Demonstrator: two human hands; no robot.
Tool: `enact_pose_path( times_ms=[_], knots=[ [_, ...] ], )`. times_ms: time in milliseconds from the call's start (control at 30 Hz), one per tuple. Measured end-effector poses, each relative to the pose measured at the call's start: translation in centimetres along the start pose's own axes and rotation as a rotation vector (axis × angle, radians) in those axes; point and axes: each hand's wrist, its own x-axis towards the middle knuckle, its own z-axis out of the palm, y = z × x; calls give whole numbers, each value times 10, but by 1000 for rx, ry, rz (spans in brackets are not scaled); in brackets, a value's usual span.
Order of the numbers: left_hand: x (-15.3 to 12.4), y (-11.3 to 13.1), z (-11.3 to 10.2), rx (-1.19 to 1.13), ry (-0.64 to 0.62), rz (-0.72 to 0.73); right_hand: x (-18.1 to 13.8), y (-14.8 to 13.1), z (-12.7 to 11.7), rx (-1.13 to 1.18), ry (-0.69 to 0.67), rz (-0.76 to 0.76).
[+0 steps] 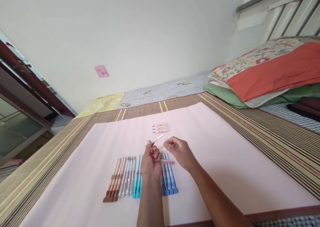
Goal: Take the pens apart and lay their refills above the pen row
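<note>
My left hand (150, 161) is closed round a thin white pen refill (156, 140) that sticks up and to the right from its fingertips, and a pink pen barrel (167, 161) lies across under its fingers. My right hand (178, 151) is just to the right, fingers pinched together near the refill's tip; what they hold is too small to make out. Both hands hover over a row of pens (130, 178) laid side by side on a pale pink sheet (225, 160): brown, white, light blue and darker blue ones. Three small pink pen parts (160, 128) lie beyond the hands.
The pink sheet lies on a striped mat (280, 133) spread over a bed. Folded bedding and an orange-and-floral pillow (272, 70) are stacked at the far right. A white wall with a pink note (101, 71) stands behind. A window frame (22, 96) is at the left.
</note>
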Motion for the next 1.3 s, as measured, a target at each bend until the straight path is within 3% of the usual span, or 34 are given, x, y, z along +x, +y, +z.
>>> enact_pose_path(
  times_ms=[100,200,733,1100,1300],
  knots=[
    [-2,-7,4,74,-28,-68,6,0,-10,66,109,-25],
    [-4,-11,7,141,-61,-92,7,4,-11,103,111,-13],
    [5,-12,-6,127,-69,-42,12,3,-39,296,390,97],
    [5,-16,-6,160,-55,-47,13,11,-45,577,415,127],
    [2,-18,-3,146,-51,-123,14,14,-50,675,523,172]
  ],
)
